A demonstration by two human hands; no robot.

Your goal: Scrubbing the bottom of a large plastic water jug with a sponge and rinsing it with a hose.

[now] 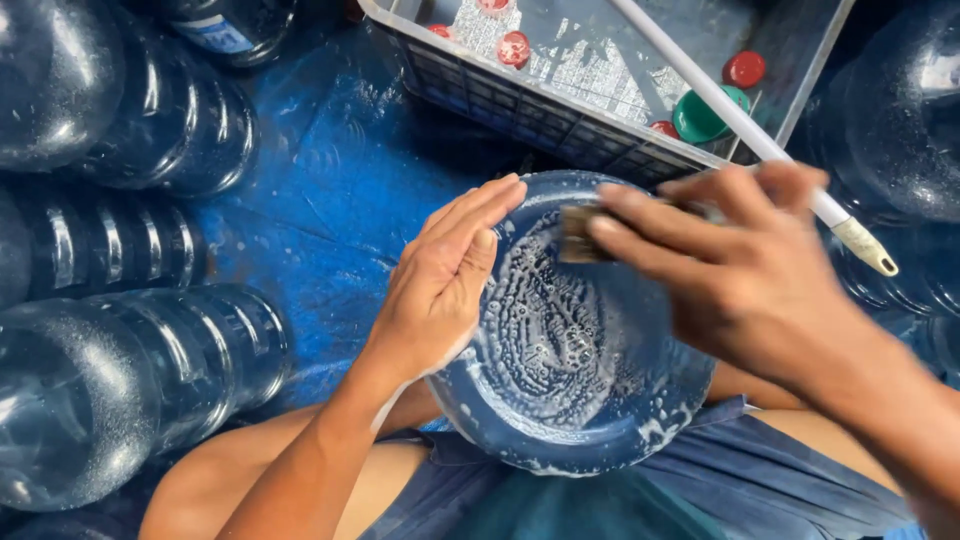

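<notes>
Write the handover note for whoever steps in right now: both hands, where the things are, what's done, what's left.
Left hand: flat against the side of the big blue water bottle, steadying it on the lap.
Right hand: gripping a small scrub pad, pressed on the bottle's upturned base.
Done: base is covered in soap suds.
Left: suds not rinsed off.
Nearby: more bottles lying to the left; grey crate with red caps ahead; a white pole across it.

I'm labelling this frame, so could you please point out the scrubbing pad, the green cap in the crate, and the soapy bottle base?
scrubbing pad (574,236), head view, its exposed left end.
green cap (700,117), head view, its top face.
soapy bottle base (550,350), head view, the sudsy centre.
</notes>
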